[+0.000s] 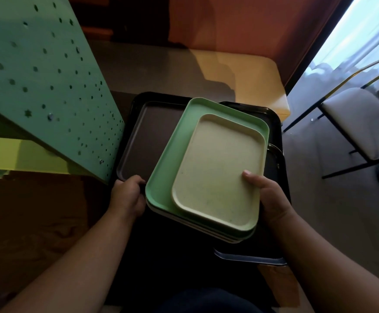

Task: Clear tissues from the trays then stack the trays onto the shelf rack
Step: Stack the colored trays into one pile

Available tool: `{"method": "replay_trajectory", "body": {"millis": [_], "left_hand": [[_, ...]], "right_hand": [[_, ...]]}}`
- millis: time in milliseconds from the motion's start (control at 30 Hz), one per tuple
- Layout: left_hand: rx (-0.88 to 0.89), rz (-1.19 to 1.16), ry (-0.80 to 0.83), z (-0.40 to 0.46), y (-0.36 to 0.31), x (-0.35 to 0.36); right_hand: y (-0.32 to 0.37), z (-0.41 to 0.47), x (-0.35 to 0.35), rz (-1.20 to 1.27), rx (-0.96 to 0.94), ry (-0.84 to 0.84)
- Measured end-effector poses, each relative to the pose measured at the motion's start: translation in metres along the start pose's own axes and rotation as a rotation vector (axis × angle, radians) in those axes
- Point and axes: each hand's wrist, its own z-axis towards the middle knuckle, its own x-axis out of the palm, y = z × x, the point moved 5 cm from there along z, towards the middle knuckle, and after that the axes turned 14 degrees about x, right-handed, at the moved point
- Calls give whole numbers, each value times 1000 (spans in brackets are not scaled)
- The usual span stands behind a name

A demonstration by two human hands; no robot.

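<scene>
A terracotta-orange wall rises behind a pale yellow tabletop partly in shadow, while bright daylight from a window at the right washes a grey floor where a white-cushioned chair on thin black legs stands.

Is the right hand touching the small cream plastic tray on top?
Touching. The head view shows the right hand gripping the small cream plastic tray at its right edge, thumb pressed on its surface.
</scene>
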Motion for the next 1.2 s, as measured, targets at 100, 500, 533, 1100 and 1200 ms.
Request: {"method": "replay_trajectory", "body": {"millis": [100, 500, 533, 1100, 1200], "left_hand": [[-49, -149, 137, 0, 3, -4], [-273, -175, 611, -38, 16, 23], [-300, -121, 655, -41, 14, 27], [361, 462, 1012, -102, -4, 149], [487, 388, 937, -107, 10, 152]], "right_hand": [[2, 0, 3, 5, 4, 3], [24, -18, -12, 20, -30, 61], [23, -19, -17, 31, -16, 64], [81, -80, -83, -393, -520, 105], [92, -89, -94, -612, -639, 12]]}}
